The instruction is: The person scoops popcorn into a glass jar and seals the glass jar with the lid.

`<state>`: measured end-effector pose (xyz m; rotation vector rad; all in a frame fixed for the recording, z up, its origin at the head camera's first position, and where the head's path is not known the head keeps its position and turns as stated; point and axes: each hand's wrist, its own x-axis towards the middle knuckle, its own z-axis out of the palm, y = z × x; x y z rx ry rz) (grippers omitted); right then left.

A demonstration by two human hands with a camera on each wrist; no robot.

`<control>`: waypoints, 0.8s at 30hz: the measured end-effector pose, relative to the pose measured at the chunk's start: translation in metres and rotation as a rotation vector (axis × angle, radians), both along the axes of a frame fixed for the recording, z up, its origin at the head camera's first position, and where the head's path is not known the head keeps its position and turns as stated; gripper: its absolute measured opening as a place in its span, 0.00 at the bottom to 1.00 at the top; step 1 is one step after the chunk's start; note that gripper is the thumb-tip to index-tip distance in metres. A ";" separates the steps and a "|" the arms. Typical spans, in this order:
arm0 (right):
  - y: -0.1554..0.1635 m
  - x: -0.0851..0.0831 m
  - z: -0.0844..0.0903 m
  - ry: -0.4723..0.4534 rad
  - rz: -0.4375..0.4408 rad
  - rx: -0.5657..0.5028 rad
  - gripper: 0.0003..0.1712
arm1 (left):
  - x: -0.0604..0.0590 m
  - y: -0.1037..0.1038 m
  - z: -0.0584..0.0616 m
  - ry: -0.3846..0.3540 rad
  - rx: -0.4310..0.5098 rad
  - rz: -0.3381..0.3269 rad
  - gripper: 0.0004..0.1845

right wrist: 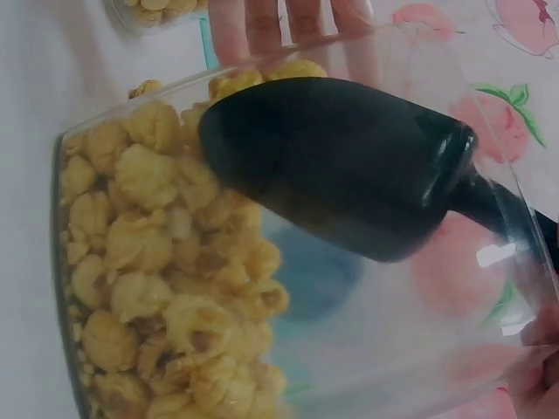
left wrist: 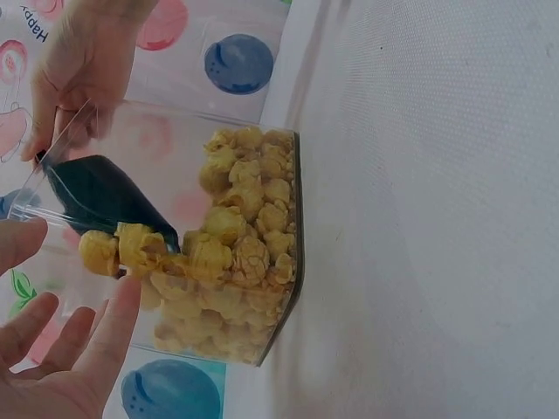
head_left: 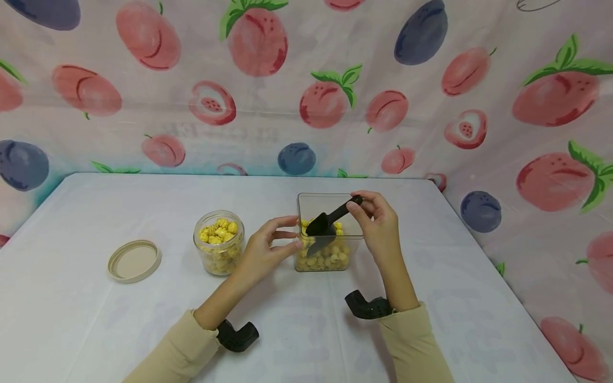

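A clear square container [head_left: 311,202] partly filled with yellow popcorn [head_left: 325,258] stands mid-table. My right hand [head_left: 375,221] pinches the handle of a black scoop [head_left: 330,218], whose bowl dips into the container with a few kernels on it. The scoop [right wrist: 349,166] fills the right wrist view above the popcorn [right wrist: 166,288]. My left hand [head_left: 268,244] has straight fingers touching the container's left wall [left wrist: 113,323]; the scoop [left wrist: 100,196] and popcorn [left wrist: 236,253] show through it. A round glass jar [head_left: 218,242] of popcorn stands left of that hand.
A beige round lid [head_left: 134,260] lies on the white tablecloth [head_left: 96,330] left of the jar. A fruit-printed cloth [head_left: 306,85] hangs behind and along the right side of the table.
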<state>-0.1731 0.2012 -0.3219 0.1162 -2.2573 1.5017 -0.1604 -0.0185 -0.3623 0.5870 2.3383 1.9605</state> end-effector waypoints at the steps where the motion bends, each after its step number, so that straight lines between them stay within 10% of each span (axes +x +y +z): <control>1: 0.000 0.000 0.000 -0.002 0.002 0.002 0.14 | 0.000 0.000 0.000 -0.003 0.001 0.001 0.26; 18: -0.003 -0.001 -0.002 -0.017 0.028 0.008 0.14 | 0.000 0.000 0.001 -0.035 0.022 0.000 0.26; 24: 0.004 -0.003 0.000 -0.147 0.019 -0.163 0.16 | 0.000 0.000 0.002 -0.035 0.015 -0.001 0.25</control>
